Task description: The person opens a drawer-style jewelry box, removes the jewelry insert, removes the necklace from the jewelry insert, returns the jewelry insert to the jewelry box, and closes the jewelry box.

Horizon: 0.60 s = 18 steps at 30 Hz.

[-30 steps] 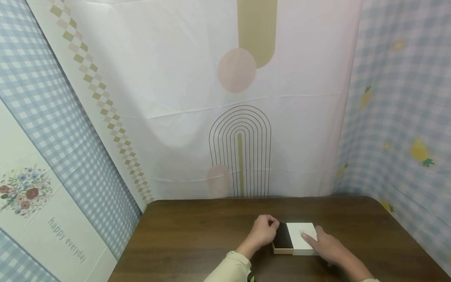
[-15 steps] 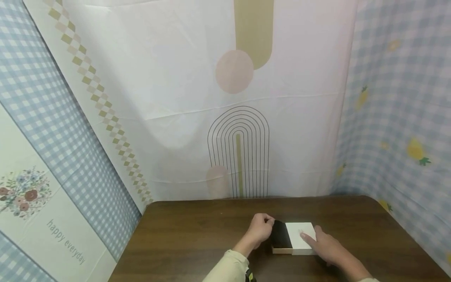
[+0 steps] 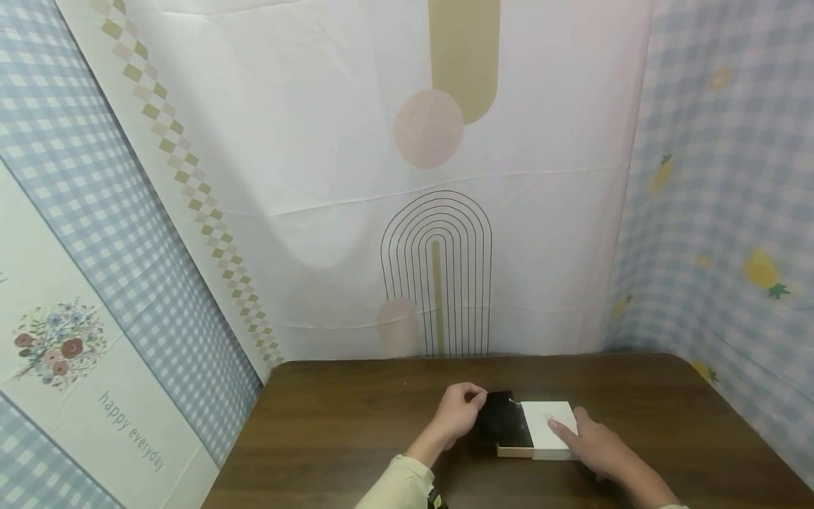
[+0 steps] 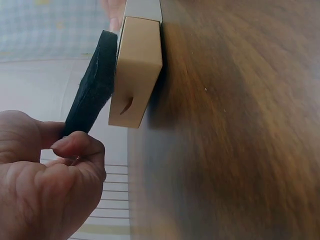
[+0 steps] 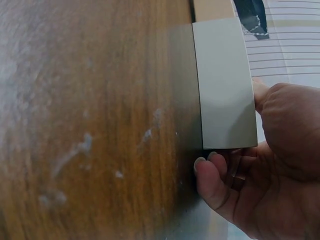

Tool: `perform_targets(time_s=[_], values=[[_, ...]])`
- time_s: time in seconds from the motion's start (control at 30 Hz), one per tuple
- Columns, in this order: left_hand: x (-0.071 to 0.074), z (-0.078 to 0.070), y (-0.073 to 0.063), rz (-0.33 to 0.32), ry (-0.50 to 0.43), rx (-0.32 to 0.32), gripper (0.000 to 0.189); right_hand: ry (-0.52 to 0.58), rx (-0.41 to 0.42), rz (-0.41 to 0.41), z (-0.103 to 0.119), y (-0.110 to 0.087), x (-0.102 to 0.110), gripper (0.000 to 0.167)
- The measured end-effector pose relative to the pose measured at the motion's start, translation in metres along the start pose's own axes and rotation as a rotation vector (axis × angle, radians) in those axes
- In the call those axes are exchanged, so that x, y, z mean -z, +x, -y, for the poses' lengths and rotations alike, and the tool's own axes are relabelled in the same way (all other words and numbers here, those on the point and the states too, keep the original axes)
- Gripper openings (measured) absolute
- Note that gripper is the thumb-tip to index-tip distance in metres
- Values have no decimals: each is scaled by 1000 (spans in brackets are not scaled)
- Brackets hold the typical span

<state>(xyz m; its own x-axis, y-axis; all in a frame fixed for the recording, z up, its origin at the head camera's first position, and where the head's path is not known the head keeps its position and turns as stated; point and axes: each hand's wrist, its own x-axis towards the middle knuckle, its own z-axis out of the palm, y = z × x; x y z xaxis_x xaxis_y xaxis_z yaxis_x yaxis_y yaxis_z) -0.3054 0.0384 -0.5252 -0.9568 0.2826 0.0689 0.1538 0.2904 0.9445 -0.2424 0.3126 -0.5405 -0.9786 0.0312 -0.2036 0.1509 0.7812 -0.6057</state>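
Note:
A small box lies on the table, its white sleeve (image 3: 552,417) partly slid off a tan cardboard drawer (image 3: 515,452). My left hand (image 3: 455,412) pinches a corner of a black foam pad (image 3: 504,418) between thumb and fingers. In the left wrist view the foam pad (image 4: 92,87) tilts up out of the drawer (image 4: 139,55), apart from it at the pinched end. A thin silvery chain (image 5: 257,24) shows against the pad's underside in the right wrist view. My right hand (image 3: 594,440) grips the sleeve's right end, thumb on top. The drawer's inside is hidden.
The brown wooden table (image 3: 343,431) runs back to a white patterned cloth (image 3: 318,177). Blue checked cloths hang at the left (image 4: 30,30) and right sides. Whitish scuffs (image 5: 75,152) mark the tabletop near the right hand.
My left hand has moved a little left and raised the foam pad's left end out of the drawer. The chain has come into sight. My right hand keeps its hold on the sleeve.

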Motion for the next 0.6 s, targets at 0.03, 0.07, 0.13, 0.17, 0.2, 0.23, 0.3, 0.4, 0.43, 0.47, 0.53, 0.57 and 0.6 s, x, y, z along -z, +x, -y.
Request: perform_targets(time_s=[0.03, 0.07, 0.13, 0.17, 0.2, 0.23, 0.3, 0.4, 0.43, 0.47, 0.53, 0.57, 0.6], values=[[2, 0, -1, 11, -25, -3, 18, 0, 1, -1, 0, 0, 0, 105], [4, 0, -2, 23, -50, -5, 19, -1, 3, 0, 0, 0, 0, 105], [8, 1, -4, 37, -96, -3, 21, -1, 6, 3, 0, -1, 0, 105], [10, 2, -5, 40, -116, 0, 22, -1, 7, 6, 0, -1, 0, 105], [12, 2, -6, 41, -127, 3, 24, 3, 8, 8, 0, -1, 1, 105], [13, 2, -7, 38, -136, 3, 24, 6, 7, 9, 0, -1, 1, 106], [16, 3, -8, 23, -162, 9, 25, 5, 8, 7, -1, 0, 2, 105], [19, 4, -12, 0, -211, 15, 25, 2, 8, -2, 0, -1, 3, 104], [20, 4, -13, -7, -228, 14, 25, 1, 7, -5, 0, -1, 3, 104], [21, 4, -15, -13, -241, 13, 24, -1, 9, -9, 1, -1, 3, 103], [25, 4, -19, -17, -257, 8, 24, -3, 11, -16, 1, -2, 2, 103], [27, 4, -20, -18, -261, 3, 24, -4, 12, -21, 1, -1, 1, 103], [30, 4, -22, -20, -267, -2, 24, -4, 14, -26, 2, -1, 0, 103]])
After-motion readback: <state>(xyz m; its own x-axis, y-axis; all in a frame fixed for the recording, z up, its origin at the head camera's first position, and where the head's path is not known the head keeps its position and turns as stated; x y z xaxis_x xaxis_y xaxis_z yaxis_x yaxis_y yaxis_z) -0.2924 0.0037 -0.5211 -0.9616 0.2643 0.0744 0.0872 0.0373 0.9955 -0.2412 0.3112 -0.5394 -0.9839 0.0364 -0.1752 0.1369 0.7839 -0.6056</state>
